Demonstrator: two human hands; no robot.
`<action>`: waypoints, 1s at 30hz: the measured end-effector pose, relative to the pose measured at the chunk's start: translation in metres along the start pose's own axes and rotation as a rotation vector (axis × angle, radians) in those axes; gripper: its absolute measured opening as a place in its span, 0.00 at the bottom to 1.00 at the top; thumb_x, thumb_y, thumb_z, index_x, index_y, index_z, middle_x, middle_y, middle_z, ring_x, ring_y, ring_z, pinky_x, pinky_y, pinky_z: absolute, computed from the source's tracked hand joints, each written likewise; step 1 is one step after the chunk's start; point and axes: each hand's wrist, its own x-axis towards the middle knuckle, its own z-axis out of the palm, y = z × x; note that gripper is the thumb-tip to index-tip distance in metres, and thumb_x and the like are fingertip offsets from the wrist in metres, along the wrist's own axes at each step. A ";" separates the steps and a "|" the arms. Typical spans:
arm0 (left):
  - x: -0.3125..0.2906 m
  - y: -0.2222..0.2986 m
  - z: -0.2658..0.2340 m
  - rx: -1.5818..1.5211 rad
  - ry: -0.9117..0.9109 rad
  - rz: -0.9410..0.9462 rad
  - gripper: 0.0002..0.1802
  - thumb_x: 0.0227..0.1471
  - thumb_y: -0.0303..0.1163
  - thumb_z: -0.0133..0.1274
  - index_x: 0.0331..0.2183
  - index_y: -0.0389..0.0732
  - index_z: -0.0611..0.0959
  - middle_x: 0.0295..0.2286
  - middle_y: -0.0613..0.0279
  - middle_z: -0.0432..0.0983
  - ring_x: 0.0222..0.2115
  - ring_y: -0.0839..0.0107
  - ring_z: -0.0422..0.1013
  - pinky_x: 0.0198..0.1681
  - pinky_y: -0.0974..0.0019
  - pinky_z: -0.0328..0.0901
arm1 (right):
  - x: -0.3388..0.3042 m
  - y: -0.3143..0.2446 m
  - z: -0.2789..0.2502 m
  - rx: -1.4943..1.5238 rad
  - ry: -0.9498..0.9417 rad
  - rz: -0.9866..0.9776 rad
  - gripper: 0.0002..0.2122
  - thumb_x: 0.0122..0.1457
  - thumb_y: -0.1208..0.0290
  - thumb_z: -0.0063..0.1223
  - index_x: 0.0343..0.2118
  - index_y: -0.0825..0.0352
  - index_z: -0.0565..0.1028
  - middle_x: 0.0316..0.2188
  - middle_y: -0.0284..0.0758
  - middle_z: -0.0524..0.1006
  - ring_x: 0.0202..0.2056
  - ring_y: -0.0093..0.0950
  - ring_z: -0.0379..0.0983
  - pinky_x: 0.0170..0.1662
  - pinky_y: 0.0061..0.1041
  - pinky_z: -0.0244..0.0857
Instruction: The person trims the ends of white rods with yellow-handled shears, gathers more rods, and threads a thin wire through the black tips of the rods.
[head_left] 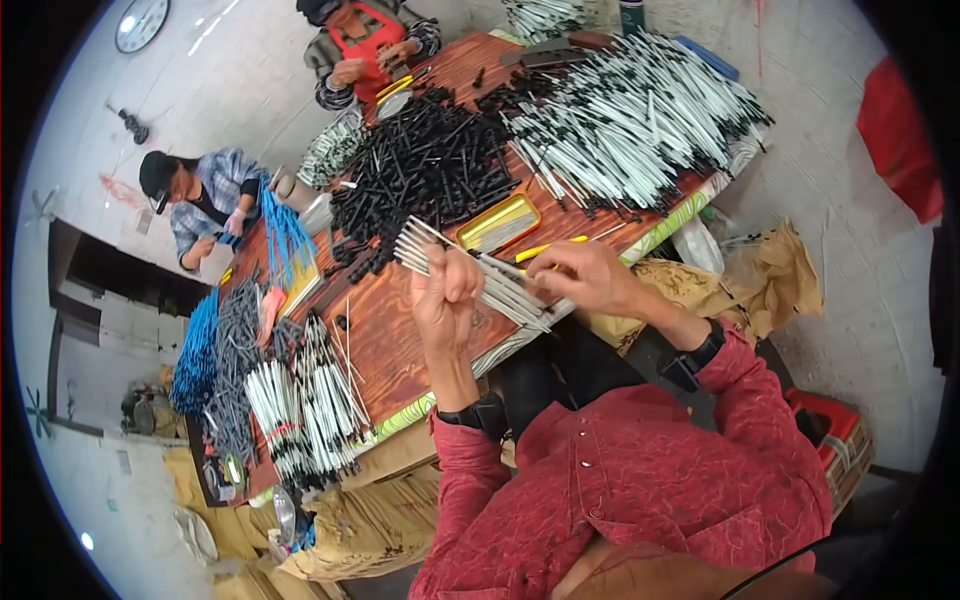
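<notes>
My left hand point(448, 295) is closed around a bundle of thin white rods point(512, 297); their upper ends fan out above my fingers, and the rest slants down to the right over the table's near edge. My right hand point(585, 275) is at the bundle's right side, its thumb and fingers drawn together beside the rods. Motion blurs the fingertips, and what they pinch is too small to make out. Just beyond the hands lie an orange-yellow tray point(530, 206) of thin pale pins and a slim yellow tool handle point(550, 248).
On the wooden table point(345, 385) are a heap of black plastic parts point(420, 170), a large pile of white rods with black ends point(640, 120), more bundled rods point(275, 405) and blue strips point(196, 350). Two people point(372, 45) work across it. Brown paper point(790, 275) is at right.
</notes>
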 end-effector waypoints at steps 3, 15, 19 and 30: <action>-0.003 0.000 0.001 -0.001 -0.056 -0.019 0.07 0.67 0.36 0.44 0.39 0.43 0.71 0.19 0.72 0.59 0.21 0.78 0.55 0.27 0.71 0.54 | 0.008 -0.016 0.023 0.086 0.068 -0.005 0.07 0.57 0.72 0.58 0.38 0.66 0.79 0.31 0.39 0.79 0.32 0.35 0.78 0.34 0.30 0.71; -0.013 0.001 0.015 0.176 -0.071 -0.097 0.09 0.67 0.36 0.44 0.41 0.41 0.73 0.18 0.70 0.61 0.18 0.78 0.56 0.24 0.71 0.55 | 0.046 -0.032 0.029 0.016 0.271 -0.216 0.04 0.52 0.78 0.58 0.32 0.68 0.77 0.26 0.37 0.78 0.27 0.33 0.77 0.30 0.26 0.70; -0.018 -0.001 0.022 0.312 0.061 -0.088 0.12 0.66 0.36 0.46 0.46 0.39 0.73 0.19 0.69 0.64 0.18 0.78 0.60 0.24 0.72 0.58 | 0.045 -0.027 0.021 0.027 0.265 -0.244 0.04 0.50 0.78 0.58 0.30 0.66 0.77 0.24 0.36 0.77 0.26 0.33 0.77 0.30 0.27 0.70; -0.006 -0.012 0.005 0.206 0.342 -0.020 0.12 0.64 0.33 0.50 0.47 0.41 0.72 0.27 0.64 0.70 0.26 0.75 0.67 0.28 0.72 0.64 | 0.026 -0.021 -0.038 -0.413 0.224 -0.453 0.03 0.56 0.70 0.54 0.30 0.61 0.73 0.22 0.32 0.67 0.24 0.33 0.72 0.25 0.34 0.67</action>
